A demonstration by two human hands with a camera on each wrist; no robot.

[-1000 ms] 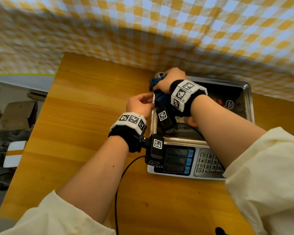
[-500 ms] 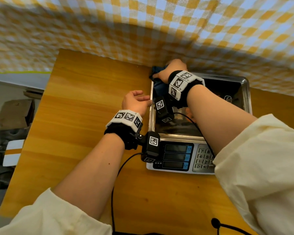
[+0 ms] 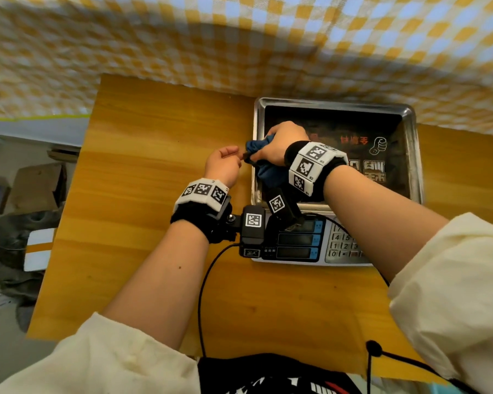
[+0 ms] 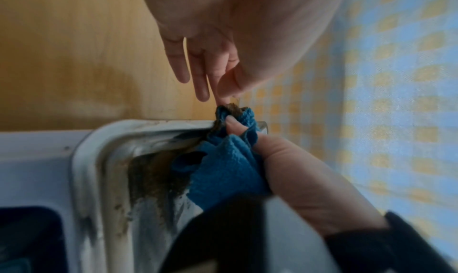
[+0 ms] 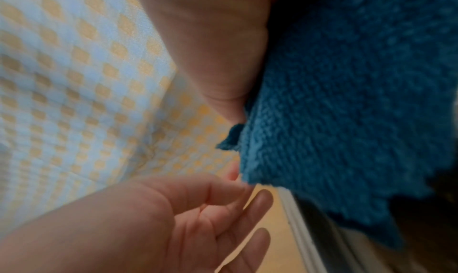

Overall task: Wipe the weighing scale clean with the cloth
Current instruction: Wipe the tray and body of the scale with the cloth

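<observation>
The weighing scale (image 3: 296, 240) stands on the wooden table, its steel pan (image 3: 333, 103) smeared with dark grime. My right hand (image 3: 268, 146) grips a bunched blue cloth (image 3: 268, 173) over the pan's left rim. In the left wrist view brown dirt coats the pan's rim (image 4: 99, 159) and the cloth's (image 4: 223, 169) upper tip. My left hand (image 4: 220, 97) pinches that dirty tip with thumb and forefinger, its other fingers straight. In the right wrist view the cloth (image 5: 347, 101) hangs beside my left palm (image 5: 173, 218).
A yellow-and-white checked sheet (image 3: 239, 38) hangs right behind the table and the scale. The table's left edge (image 3: 69, 223) drops to a floor with a box (image 3: 37, 186) and dark clutter. A black cable (image 3: 205, 280) runs from my left wrist toward me.
My right hand has drawn the cloth back from the pan's far left corner to the middle of the left rim. My left hand has left the pan's edge and taken the cloth's tip.
</observation>
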